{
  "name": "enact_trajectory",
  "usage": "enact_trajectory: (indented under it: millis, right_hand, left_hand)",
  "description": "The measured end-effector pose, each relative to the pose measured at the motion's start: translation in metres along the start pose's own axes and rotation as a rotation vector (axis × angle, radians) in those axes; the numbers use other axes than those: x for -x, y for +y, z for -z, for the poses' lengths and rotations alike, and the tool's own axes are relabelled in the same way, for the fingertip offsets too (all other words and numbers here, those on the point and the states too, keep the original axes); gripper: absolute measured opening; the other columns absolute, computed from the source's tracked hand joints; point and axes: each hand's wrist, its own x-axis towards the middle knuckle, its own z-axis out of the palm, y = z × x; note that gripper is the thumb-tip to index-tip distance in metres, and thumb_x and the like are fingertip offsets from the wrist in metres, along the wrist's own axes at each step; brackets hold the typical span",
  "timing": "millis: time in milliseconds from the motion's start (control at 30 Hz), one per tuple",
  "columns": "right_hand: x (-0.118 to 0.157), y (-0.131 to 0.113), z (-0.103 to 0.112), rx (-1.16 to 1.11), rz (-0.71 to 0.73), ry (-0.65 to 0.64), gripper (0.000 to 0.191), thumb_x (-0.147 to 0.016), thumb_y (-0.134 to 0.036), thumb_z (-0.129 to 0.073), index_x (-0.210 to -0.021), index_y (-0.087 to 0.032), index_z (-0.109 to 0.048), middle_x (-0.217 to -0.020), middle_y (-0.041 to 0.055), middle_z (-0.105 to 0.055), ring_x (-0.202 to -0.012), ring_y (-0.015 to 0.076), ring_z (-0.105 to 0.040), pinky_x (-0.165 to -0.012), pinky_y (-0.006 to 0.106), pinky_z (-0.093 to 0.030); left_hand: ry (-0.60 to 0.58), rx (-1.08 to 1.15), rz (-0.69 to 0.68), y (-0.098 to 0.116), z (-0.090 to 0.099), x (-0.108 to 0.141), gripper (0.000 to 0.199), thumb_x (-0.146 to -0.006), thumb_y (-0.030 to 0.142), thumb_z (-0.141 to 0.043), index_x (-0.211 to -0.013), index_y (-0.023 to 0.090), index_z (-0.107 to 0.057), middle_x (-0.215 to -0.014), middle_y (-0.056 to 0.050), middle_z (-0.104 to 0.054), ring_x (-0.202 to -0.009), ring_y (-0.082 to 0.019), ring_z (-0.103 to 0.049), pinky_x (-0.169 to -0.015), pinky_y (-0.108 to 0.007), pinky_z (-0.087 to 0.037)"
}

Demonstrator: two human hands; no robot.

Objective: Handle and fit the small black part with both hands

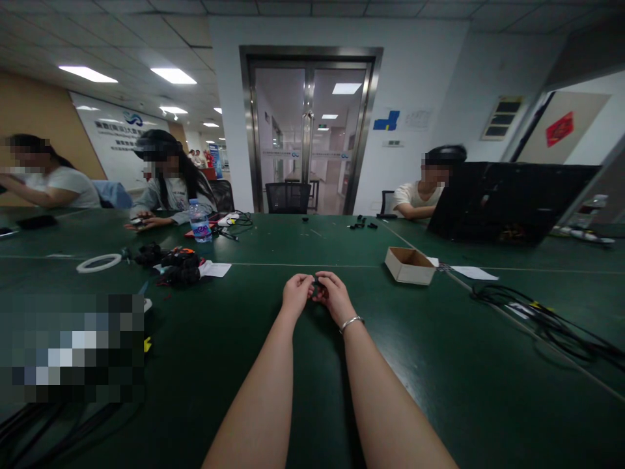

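Note:
Both of my hands meet over the middle of the green table [420, 365]. Between their fingertips is a small black piece [316, 281], partly hidden by the fingers. My left hand [297, 294] pinches it from the left with thumb and index finger. From the right, my right hand [334, 297] has its fingers bent around the same piece; a silver bracelet [351, 323] is on that wrist. An open cardboard box [409, 272] sits to the right of my hands. Several small black pieces [361, 223] lie farther back on the table.
On the left are a bundle of black items [178, 264], a white ring [99, 263] and a water bottle [200, 223]. Black cables [556, 319] and a large black monitor [508, 202] occupy the right. Several people sit across the table.

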Motion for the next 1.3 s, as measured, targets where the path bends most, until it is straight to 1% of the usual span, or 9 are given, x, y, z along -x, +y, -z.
enact_trajectory:
  millis: [200, 300, 400, 533, 667, 867, 1000, 1167, 1300]
  right_hand:
    - [0.002, -0.002, -0.001, -0.003, 0.004, -0.012, 0.025, -0.063, -0.028, -0.066, -0.086, -0.019, -0.062, -0.059, -0.0043, -0.054, -0.047, 0.0097, -0.05, -0.042, 0.022, -0.051]
    - [0.002, -0.003, -0.001, 0.002, -0.001, -0.004, 0.024, -0.063, -0.027, -0.064, -0.086, -0.02, -0.062, -0.062, -0.0036, -0.056, -0.048, 0.0099, -0.051, -0.043, 0.023, -0.052]
    - [0.002, -0.003, 0.0, 0.003, -0.011, -0.004, 0.025, -0.063, -0.027, -0.064, -0.086, -0.02, -0.062, -0.062, -0.0039, -0.055, -0.048, 0.0097, -0.05, -0.045, 0.024, -0.053]
    - [0.001, -0.001, 0.0, 0.002, -0.002, -0.005, 0.025, -0.062, -0.027, -0.064, -0.085, -0.019, -0.061, -0.063, -0.0036, -0.057, -0.047, 0.0097, -0.051, -0.044, 0.023, -0.052]
    - [0.001, 0.0, -0.001, 0.023, -0.005, -0.009, 0.025, -0.061, -0.027, -0.063, -0.084, -0.018, -0.062, -0.061, -0.0037, -0.056, -0.047, 0.0095, -0.05, -0.043, 0.023, -0.051]
    - [0.001, -0.001, -0.002, 0.005, -0.008, -0.001, 0.025, -0.06, -0.027, -0.063, -0.084, -0.019, -0.062, -0.061, -0.0041, -0.055, -0.046, 0.0092, -0.05, -0.043, 0.022, -0.051]
    - [0.002, -0.002, -0.003, 0.008, -0.014, -0.018, 0.024, -0.06, -0.027, -0.063, -0.083, -0.019, -0.063, -0.06, -0.0037, -0.056, -0.046, 0.0096, -0.05, -0.043, 0.023, -0.051]
    - [0.003, -0.002, -0.003, 0.004, -0.008, -0.012, 0.023, -0.061, -0.026, -0.062, -0.083, -0.019, -0.063, -0.06, -0.0041, -0.056, -0.046, 0.0092, -0.05, -0.043, 0.022, -0.051]
    - [0.003, -0.002, -0.003, 0.016, 0.007, -0.052, 0.023, -0.061, -0.026, -0.063, -0.082, -0.018, -0.064, -0.064, -0.0024, -0.059, -0.046, 0.0088, -0.05, -0.044, 0.022, -0.051]
  left_hand:
    - [0.077, -0.269, -0.074, -0.009, 0.003, 0.0, 0.039, -0.083, 0.053, -0.049, -0.068, 0.018, -0.059, -0.06, -0.002, -0.06, -0.054, -0.014, -0.055, -0.052, -0.024, -0.041]
    - [0.091, -0.131, -0.117, -0.009, 0.003, -0.003, 0.018, -0.082, 0.035, -0.056, -0.087, 0.018, -0.062, -0.084, -0.005, -0.067, -0.074, -0.015, -0.062, -0.06, -0.022, -0.045]
    - [0.033, 0.048, -0.117, -0.006, 0.002, -0.005, 0.022, -0.076, 0.018, -0.059, -0.099, 0.017, -0.061, -0.097, -0.007, -0.066, -0.088, -0.016, -0.061, -0.067, -0.021, -0.047]
    - [-0.02, -0.006, -0.08, -0.006, 0.002, -0.004, 0.015, -0.078, 0.022, -0.06, -0.09, 0.014, -0.062, -0.082, -0.007, -0.065, -0.07, -0.014, -0.06, -0.059, -0.022, -0.045]
    - [0.056, -0.186, -0.119, -0.011, 0.003, -0.002, 0.024, -0.086, 0.038, -0.05, -0.087, 0.017, -0.062, -0.063, -0.001, -0.058, -0.058, -0.013, -0.055, -0.054, -0.022, -0.041]
    - [0.021, -0.15, -0.134, -0.013, 0.004, -0.005, 0.022, -0.082, 0.024, -0.053, -0.102, 0.019, -0.06, -0.079, -0.002, -0.062, -0.065, -0.012, -0.057, -0.057, -0.021, -0.042]
    - [0.032, -0.205, -0.159, -0.015, 0.004, -0.006, 0.027, -0.088, 0.037, -0.043, -0.093, 0.019, -0.063, -0.064, -0.001, -0.056, -0.057, -0.013, -0.053, -0.052, -0.021, -0.038]
    - [-0.009, -0.189, -0.147, -0.017, 0.004, -0.006, 0.022, -0.085, 0.031, -0.049, -0.099, 0.021, -0.062, -0.076, -0.001, -0.061, -0.057, -0.011, -0.052, -0.054, -0.021, -0.039]
    - [-0.009, -0.259, -0.188, -0.016, 0.005, -0.005, 0.032, -0.09, 0.041, -0.04, -0.088, 0.02, -0.063, -0.06, 0.0, -0.054, -0.056, -0.014, -0.051, -0.053, -0.022, -0.037]
